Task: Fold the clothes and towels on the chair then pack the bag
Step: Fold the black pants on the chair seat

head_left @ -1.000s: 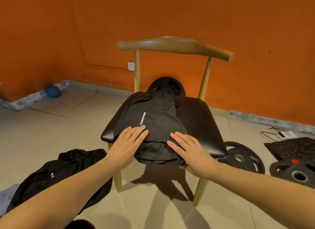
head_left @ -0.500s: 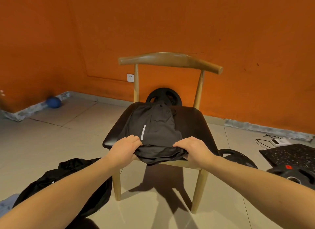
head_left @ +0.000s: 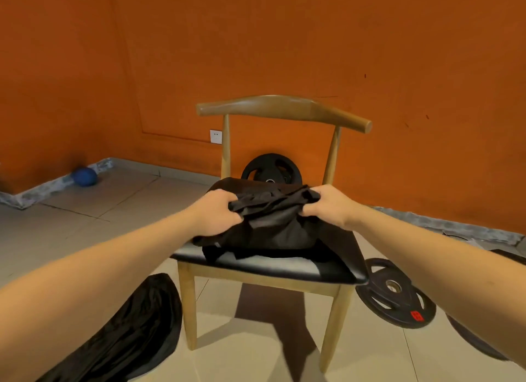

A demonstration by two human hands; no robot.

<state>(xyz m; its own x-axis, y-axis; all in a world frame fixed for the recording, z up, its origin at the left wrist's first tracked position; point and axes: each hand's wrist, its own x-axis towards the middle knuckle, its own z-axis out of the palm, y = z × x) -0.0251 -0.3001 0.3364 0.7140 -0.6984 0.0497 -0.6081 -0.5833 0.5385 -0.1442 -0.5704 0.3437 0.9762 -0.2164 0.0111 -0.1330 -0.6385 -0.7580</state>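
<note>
A black garment [head_left: 273, 225] lies on the dark seat of a wooden chair [head_left: 284, 270]. My left hand [head_left: 217, 212] grips its left edge and my right hand [head_left: 327, 205] grips its right edge. The gripped edge is lifted and carried over toward the chair's back, so the cloth lies doubled on itself. A black bag or dark cloth [head_left: 128, 339] lies on the floor at the lower left, partly hidden by my left forearm.
Black weight plates lie on the floor to the right of the chair [head_left: 395, 293] and one leans on the orange wall behind it [head_left: 270, 169]. A blue ball [head_left: 84, 176] sits in the left corner. A wall socket [head_left: 215, 136] is behind the chair.
Both hands went from lying flat on the garment to gripping its near edge, then lifted that edge up and away toward the chair's back. The view dropped lower and closer.
</note>
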